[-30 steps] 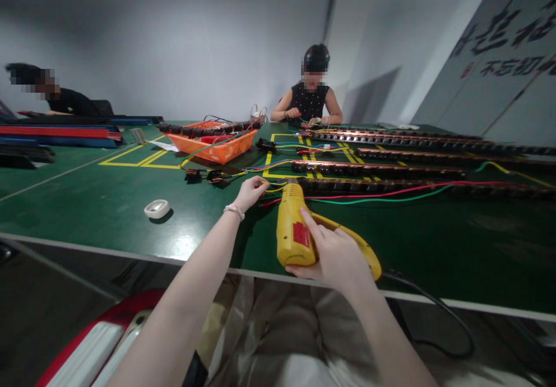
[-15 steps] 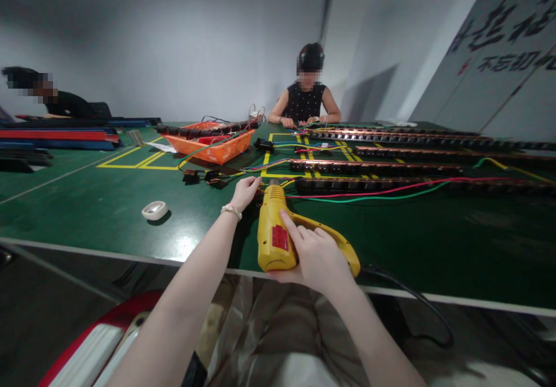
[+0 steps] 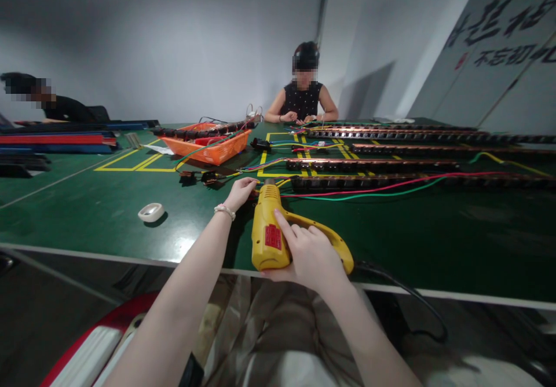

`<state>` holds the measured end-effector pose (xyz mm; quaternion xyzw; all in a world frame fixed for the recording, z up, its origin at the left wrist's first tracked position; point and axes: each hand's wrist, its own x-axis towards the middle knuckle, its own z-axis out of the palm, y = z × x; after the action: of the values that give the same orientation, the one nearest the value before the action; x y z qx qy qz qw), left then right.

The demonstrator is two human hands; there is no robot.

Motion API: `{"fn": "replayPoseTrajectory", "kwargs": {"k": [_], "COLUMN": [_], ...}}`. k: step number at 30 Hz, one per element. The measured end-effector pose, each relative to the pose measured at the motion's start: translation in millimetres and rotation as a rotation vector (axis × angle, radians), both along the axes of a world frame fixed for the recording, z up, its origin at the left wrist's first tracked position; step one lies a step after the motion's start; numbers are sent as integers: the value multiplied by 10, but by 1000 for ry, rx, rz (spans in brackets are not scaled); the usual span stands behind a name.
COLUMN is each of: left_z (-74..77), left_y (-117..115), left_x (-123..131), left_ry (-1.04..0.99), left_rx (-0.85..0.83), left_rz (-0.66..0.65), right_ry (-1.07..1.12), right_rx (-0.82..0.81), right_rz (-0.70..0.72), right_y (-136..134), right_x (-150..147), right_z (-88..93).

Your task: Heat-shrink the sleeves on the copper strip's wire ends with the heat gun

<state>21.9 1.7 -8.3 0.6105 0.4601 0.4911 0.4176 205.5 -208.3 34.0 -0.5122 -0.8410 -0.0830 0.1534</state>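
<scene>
My right hand (image 3: 310, 254) grips a yellow heat gun (image 3: 267, 225) with a red label, its nozzle facing away from me. A black cord (image 3: 399, 285) runs from the gun over the table edge. Just left of the nozzle, my left hand (image 3: 241, 193) is closed in a pinch on thin wires; their ends are partly hidden by the fingers and the gun. Yellow wires (image 3: 283, 184) lead from there to a long dark strip (image 3: 339, 184) with black segments. A red wire (image 3: 369, 191) and a green wire (image 3: 382, 198) lie along that strip.
More copper-coloured strips (image 3: 373, 164) lie behind. An orange basket (image 3: 217, 150) holding dark parts stands back left, near black connectors (image 3: 204, 178). A white tape roll (image 3: 151, 212) rests on the green table (image 3: 87, 213). A person (image 3: 304, 94) sits opposite, another (image 3: 65, 108) at far left.
The whole view has shifted slightly, so things appear a little further left. Both hands keep their hold, and the heat gun stays beside the wires.
</scene>
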Motion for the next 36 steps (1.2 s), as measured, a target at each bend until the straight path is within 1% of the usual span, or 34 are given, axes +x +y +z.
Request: {"fn": "replayPoseTrajectory", "kwargs": {"k": [5,9,12,15,18,20,24,27,30,34,36], "left_z": [-58,-100,-112,-100,-66,-37,-4,-19,-49,-58,-50], "left_y": [84,150,154,125,78,43,-11,-13,19,46,39], "left_x": [-9,-21,-31,-42,-46,-38,0,19,12,-6,-4], "left_ry": [-27,10,42,71,150,185,139,153,246,455,495], "left_rx": [63,129,145,151,160,137,98,90,70,90,109], "left_rz": [-3,55,110,142,126,116,105,157,198,165,165], "right_ry": [6,23,26,32,42,62,90,99,102,103,107], "right_rx": [-4,-14,-11,-9,-23,-37,-65,-70,-62,-47,-41], "right_rz": [24,33,57,80,95,107,105,71,39,21,21], "right_y": [20,36,46,63,85,100,124,136,136,119,111], "right_x": [-91,-132,-119,-78,-16,39,170,266,343,395,399], "right_z": [-23,-41,-43,-33,-14,-1,18,22,19,10,4]}}
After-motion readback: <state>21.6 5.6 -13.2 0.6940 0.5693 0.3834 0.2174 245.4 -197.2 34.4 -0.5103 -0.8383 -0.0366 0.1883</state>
